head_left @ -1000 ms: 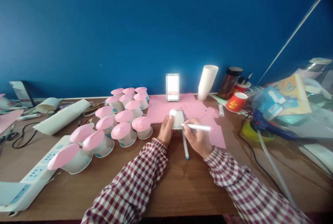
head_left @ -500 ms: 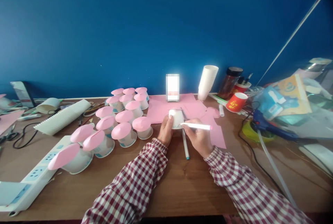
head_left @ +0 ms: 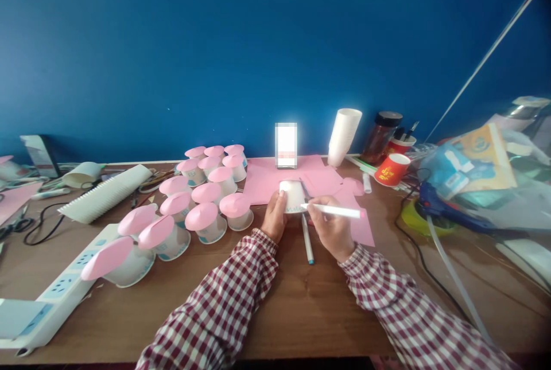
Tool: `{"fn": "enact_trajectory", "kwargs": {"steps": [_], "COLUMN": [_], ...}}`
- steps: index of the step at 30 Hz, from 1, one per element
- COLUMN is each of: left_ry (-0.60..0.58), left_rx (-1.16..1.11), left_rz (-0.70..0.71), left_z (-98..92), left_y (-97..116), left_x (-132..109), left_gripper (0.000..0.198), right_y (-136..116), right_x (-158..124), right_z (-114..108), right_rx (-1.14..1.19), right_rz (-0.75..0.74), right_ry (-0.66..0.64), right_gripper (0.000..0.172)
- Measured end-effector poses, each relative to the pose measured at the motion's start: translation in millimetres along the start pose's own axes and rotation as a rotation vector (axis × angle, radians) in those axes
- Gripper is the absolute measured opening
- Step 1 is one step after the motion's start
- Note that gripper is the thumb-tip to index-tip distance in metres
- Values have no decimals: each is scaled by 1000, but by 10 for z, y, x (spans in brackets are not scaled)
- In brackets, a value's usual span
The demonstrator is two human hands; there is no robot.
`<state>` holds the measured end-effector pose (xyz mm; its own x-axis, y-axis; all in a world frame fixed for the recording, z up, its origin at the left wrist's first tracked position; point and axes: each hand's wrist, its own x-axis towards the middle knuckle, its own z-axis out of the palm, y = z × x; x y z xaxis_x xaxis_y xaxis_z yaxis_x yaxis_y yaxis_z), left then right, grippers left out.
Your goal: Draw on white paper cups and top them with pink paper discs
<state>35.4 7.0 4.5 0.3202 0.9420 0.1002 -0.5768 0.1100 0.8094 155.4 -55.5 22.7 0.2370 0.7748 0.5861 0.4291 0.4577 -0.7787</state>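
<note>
The left hand (head_left: 275, 218) still clasps the upturned white paper cup (head_left: 293, 193) at the brown worktop (head_left: 301, 301)'s twelve o'clock. The right hand (head_left: 331, 232), pinching a white pink-capped marker (head_left: 336, 210) against its side, has swung the cap toward four o'clock.

Slim white marker with a pink end (head_left: 333, 210) swings outward in the right hand (head_left: 330, 231)
Compared with a second ago, more of the marker's length shows beyond the hand, and its pink end sits farther right and slightly lower. The hand has edged a little toward the upturned white paper cup (head_left: 291, 197).
</note>
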Motion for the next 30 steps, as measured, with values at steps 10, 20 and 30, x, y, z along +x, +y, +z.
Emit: {"fn": "enact_trajectory", "kwargs": {"steps": [10,20,30], "left_ry": [42,47,15], "left_rx": [-29,-44,-19], "left_rz": [-41,-49,-28], "left_z": [41,13,-22], "left_y": [47,15,-12], "left_x": [-15,-3,0], "left_gripper": [41,35,37], "right_y": [17,-14,-12], "right_x": [20,9,4], "right_z": [9,-2,0], "right_rx": [47,-2,-29], "right_rz": [57,30,-7], "right_ry": [24,-26,-57], "right_gripper": [10,13,11]}}
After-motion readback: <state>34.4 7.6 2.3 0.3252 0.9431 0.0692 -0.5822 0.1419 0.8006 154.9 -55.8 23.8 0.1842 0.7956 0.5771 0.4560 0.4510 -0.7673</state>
